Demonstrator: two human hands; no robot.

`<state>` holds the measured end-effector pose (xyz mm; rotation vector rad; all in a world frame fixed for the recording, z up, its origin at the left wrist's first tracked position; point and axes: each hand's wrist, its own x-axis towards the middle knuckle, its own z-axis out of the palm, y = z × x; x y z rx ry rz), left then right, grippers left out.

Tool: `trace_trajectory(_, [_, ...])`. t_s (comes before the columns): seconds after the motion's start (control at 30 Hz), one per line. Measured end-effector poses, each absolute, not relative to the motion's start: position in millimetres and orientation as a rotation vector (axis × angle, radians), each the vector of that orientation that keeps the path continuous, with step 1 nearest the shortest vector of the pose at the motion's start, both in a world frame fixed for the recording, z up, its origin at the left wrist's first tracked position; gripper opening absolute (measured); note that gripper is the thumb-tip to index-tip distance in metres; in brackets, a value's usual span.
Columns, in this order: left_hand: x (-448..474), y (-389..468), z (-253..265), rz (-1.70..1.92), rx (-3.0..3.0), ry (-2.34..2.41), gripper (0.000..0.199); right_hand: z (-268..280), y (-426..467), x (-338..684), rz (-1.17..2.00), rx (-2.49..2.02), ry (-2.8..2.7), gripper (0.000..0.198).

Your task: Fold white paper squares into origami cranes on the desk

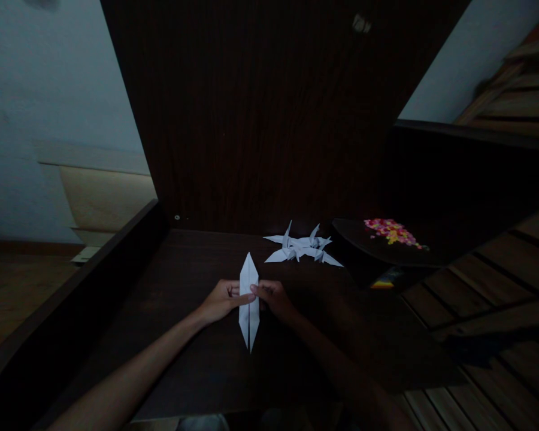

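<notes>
A white folded paper [249, 274], long and diamond-shaped with a slit down its lower half, is held upright between my two hands above the dark desk. My left hand [224, 299] grips it from the left, thumb laid across the front and the other fingers curled behind. From the right, my right hand [273, 296] pinches its edge, the thumb on the front near the middle. Some fingertips are hidden behind the paper. Just beyond my right hand, several white paper cranes [300, 244] lie clustered on the desk against the back panel.
The dark wooden desk [193, 257] has a raised side board [85, 287] on the left and a tall back panel [269, 120]. At the right, a dark curved surface [354, 236] carries a pile of small pink, red and yellow pieces [393, 232]. Wooden slats [476, 293] lie beyond.
</notes>
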<state>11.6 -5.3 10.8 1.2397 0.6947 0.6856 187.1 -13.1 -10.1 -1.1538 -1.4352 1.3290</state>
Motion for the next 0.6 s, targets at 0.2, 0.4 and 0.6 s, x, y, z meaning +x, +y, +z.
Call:
trace_trajectory(0.2, [10.2,-6.0,12.5,0.579,1.23,0.659,0.029,-7.6,-15.8,187.9,1.302,-1.172,-1.429,0.047])
trace_trajectory(0.4, [11.9,-6.8,9.9,0.567,1.221,0.678,0.032,-7.5,-15.8,189.9,1.283,-1.171,-1.448,0.05])
trace_trajectory(0.6, [13.6,-3.2,9.9,0.888,1.061,0.799,0.034,-8.7,-19.3,186.2,1.227,-1.152,-1.61,0.049])
